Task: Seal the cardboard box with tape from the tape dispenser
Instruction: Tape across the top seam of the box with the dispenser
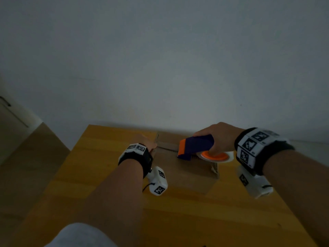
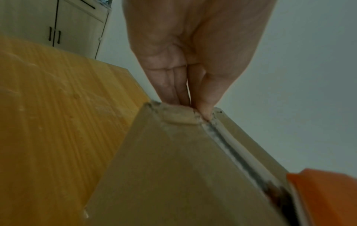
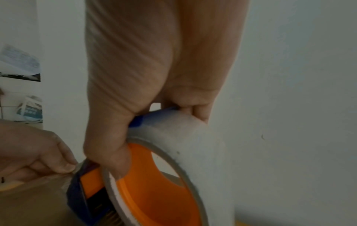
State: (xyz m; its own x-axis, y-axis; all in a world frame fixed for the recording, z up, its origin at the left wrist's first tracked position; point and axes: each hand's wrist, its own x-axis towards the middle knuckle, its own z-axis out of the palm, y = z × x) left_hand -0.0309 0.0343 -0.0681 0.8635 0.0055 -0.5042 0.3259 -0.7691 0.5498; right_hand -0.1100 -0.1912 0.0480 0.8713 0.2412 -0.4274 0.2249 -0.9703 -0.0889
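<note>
A brown cardboard box (image 1: 187,175) lies on the wooden table (image 1: 99,175), its top flaps meeting in a seam (image 2: 228,143). My left hand (image 1: 147,141) grips the box's left end, with the thumb (image 2: 206,107) on the seam and the fingers (image 2: 173,85) over the edge. A blue and orange tape dispenser (image 1: 194,145) rests nose-down on top of the box over the seam. My right hand (image 1: 220,138) grips its handle. The white tape roll (image 3: 203,145) sits on an orange hub (image 3: 154,191). The dispenser's nose (image 3: 77,188) is close to my left hand (image 3: 38,152).
The table backs onto a plain pale wall (image 1: 178,68). A light wooden cabinet with dark handles (image 2: 67,23) stands off to the left. Bare tabletop shows in front of the box and to its left.
</note>
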